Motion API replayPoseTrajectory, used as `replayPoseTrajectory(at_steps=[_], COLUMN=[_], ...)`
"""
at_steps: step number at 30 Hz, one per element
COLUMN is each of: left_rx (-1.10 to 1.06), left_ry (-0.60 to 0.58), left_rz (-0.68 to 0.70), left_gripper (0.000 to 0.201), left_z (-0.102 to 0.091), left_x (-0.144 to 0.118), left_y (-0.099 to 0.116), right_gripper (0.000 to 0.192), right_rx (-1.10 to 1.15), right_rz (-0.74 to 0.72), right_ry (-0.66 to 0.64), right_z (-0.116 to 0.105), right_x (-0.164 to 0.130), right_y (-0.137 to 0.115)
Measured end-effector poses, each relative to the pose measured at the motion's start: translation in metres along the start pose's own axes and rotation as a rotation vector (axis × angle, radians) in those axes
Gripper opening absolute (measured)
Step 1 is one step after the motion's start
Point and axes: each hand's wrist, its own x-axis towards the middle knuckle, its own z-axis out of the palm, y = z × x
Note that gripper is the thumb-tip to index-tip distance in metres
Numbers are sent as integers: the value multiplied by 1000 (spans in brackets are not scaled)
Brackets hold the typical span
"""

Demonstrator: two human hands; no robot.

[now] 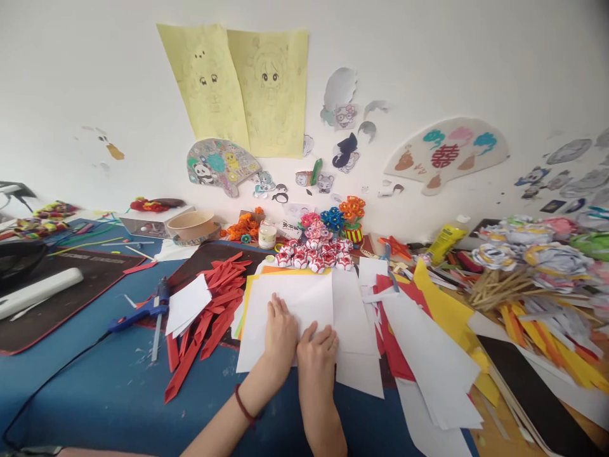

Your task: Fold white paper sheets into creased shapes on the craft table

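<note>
As seen from the head cam, single view:

1. Left hand (280, 330): palm down, fingers together and flat, pressing on white paper sheet (304, 298); nothing gripped. Dark red cord bracelet (244, 406) on that wrist.
2. Right hand (318, 349): just beside left hand, touching or nearly so; fingers curled down, knuckles up, pressing same sheet at its lower edge. Cannot tell if anything is pinched under the fingers.
3. White paper sheet: centre of table, on top of a stack of orange & yellow sheets (285, 270) whose edges show at the far side; one upper layer looks folded over.
4. Blue table cover (109, 393): bare part front left.
5. Pile of red folded paper strips (214, 311): left of sheet, on dark mat.
6. Blue hot-glue gun (143, 311): further left, black cable trailing to front edge.
7. Small white paper squares (188, 304): btwn glue gun & red strips.
8. Red-and-white folded paper balls (314, 254): row just beyond the stack.
9. Loose white, red & yellow paper offcuts (428, 343): spread to the right.
10. Bundle of wooden sticks w/ paper flowers (518, 273): far right.
11. Beige round bowl (193, 225): rear left, near wall.
12. Two yellow pencil-sketch sheets (242, 89): stuck on white wall, above a panda-sticker paper fan (221, 166).
</note>
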Motion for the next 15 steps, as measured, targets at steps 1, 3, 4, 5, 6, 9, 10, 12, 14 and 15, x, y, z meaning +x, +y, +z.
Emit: replayPoseTrajectory(at_steps=[1,3,4,5,6,9,10,12,14,15], left_rx=[-42,-89,-87,-71,-47,-12,-28,-79,-127,-142], left_ry=[19,54,64,67,63,32,30,54,105,130], left_rz=[13,50,71,92,113,166,169,131,67,48], left_gripper=[41,41,40,40,39,35,34,37,45,49], left_z=[3,10,12,14,15,15,15,16,19,20], left_x=[4,9,11,13,14,20,23,28,32,33], left_y=[-1,-3,-4,-4,-4,-3,-3,-5,-10,-14], right_gripper=[41,40,40,40,40,39,39,39,42,45], right_rx=[42,113,134,144,146,144,152,181,204,208], right_rz=[14,40,49,53,56,61,61,55,44,40], right_ry=[-4,-2,4,12,19,20,15,5,1,2], right_z=[0,0,1,1,1,1,1,1,2,2], right_x=[0,1,1,1,1,1,1,1,1,1], right_y=[0,0,0,-1,-1,-1,-1,-1,-1,-1])
